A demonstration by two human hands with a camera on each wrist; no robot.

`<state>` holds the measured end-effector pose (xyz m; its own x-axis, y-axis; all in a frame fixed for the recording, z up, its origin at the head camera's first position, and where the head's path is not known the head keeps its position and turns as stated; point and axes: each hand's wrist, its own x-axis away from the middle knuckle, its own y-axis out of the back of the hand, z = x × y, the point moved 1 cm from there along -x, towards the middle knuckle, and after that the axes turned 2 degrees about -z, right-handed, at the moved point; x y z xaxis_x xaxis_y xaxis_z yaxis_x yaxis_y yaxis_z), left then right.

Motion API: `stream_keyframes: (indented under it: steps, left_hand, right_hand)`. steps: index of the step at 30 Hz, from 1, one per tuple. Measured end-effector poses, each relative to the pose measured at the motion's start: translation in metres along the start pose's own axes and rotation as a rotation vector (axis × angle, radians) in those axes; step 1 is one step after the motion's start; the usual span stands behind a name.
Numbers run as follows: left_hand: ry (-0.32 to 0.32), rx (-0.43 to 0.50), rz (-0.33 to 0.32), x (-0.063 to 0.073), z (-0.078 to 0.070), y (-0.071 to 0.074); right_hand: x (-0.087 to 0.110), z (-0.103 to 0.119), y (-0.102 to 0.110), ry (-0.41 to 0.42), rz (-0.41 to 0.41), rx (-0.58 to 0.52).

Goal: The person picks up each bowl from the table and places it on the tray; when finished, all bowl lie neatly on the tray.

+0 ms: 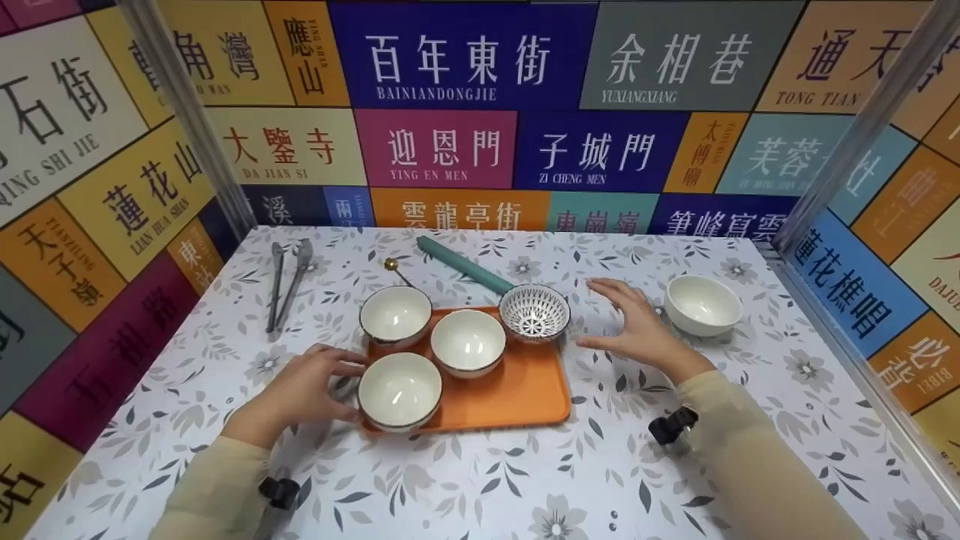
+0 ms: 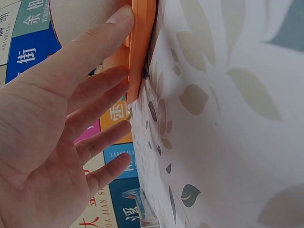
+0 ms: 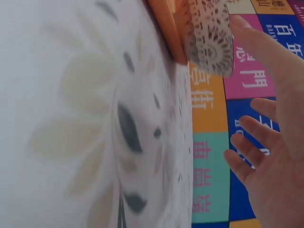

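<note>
An orange tray (image 1: 510,397) bears three cream-coloured bowls with dark rims: a back left bowl (image 1: 396,315), a middle bowl (image 1: 468,342) and a front left bowl (image 1: 400,391). At its back right corner sits a black-and-white patterned bowl (image 1: 534,313). My left hand (image 1: 311,386) is at the tray's left edge, beside the front left bowl; in the left wrist view its thumb and fingertips are right at the orange rim (image 2: 139,52), fingers loosely extended. My right hand (image 1: 637,326) is spread in the air, just right of the patterned bowl (image 3: 209,35), holding nothing.
A plain white bowl (image 1: 703,305) stands on the flowered tablecloth beyond my right hand. Metal tongs (image 1: 288,285) lie at the back left. A teal stick-like thing (image 1: 461,264) and a thin gold-ended utensil (image 1: 391,264) lie behind the tray. Printed panels enclose the table.
</note>
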<state>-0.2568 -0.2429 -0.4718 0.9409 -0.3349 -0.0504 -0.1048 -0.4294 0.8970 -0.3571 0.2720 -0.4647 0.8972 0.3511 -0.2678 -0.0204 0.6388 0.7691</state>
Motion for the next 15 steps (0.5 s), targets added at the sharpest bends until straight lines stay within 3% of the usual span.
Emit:
stream_keyframes:
  steps: [8,15]
  left_hand:
    - [0.0,0.005,0.003,0.0,0.001,0.0]
    - [0.021,0.022,0.011,0.0,0.0,0.0]
  right_hand:
    - [0.017,-0.027,0.033,-0.047,-0.079,-0.022]
    - [0.031,-0.049,0.062,-0.141,-0.107,0.045]
